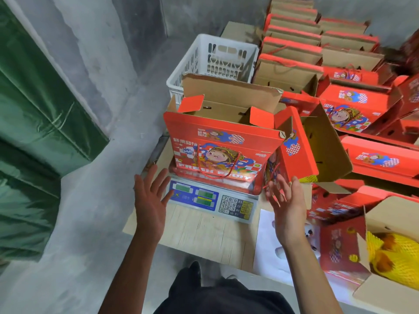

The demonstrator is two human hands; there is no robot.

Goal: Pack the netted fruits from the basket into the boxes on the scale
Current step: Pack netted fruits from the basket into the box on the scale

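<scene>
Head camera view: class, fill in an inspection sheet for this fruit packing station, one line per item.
Surface: pale wooden table, holding a digital scale.
Job's things: open red box on the scale; white basket behind it, no fruit visible inside; yellow netted fruits in a box at right.
Clutter: many red boxes stacked at right.
Grips: left hand open, right hand open; neither holds anything.
Cables: nothing seen.
Surroundings: grey concrete wall, green sheeting.

Rough grey concrete wall (136, 30) meets grey concrete floor (86, 234); a glossy green tarpaulin (34, 132) hangs left beside a pale wooden tabletop (204, 234).
</scene>
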